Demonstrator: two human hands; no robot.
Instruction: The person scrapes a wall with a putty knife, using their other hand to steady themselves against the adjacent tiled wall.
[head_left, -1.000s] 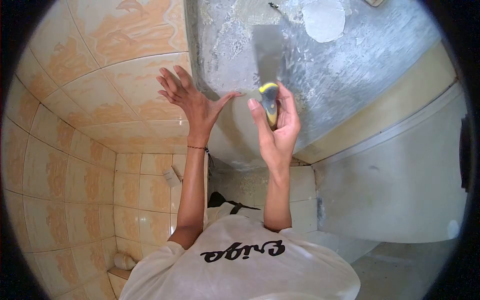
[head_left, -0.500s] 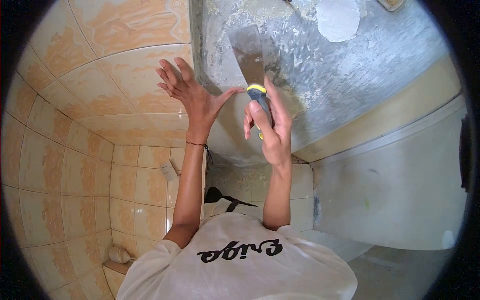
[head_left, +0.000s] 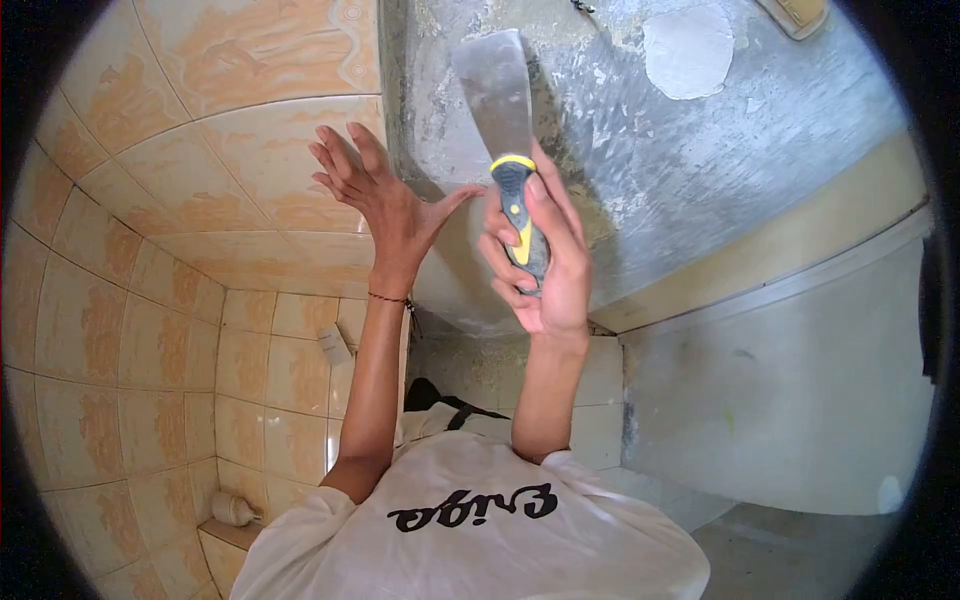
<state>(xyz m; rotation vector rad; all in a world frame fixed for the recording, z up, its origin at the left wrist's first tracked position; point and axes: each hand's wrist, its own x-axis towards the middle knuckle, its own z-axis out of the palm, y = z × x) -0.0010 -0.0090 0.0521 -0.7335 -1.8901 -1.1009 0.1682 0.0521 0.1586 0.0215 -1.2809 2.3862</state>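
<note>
steel-bladed putty knife, grey-and-yellow handle, in right hand

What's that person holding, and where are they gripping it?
A putty knife, gripped by its black-and-yellow handle in the right hand; the left hand holds nothing.

Background stuff only: the side wall was covered in glossy beige-and-orange tiles, with a small white tag stuck on one of them lower down. Bottom left, some white roundish fixture sat on a little tiled ledge; couldn't tell what it was. Up top there was a round white filler patch and the corner of a switch plate at the frame's edge. A pale yellow band ran above a plain whitish panel.
</note>
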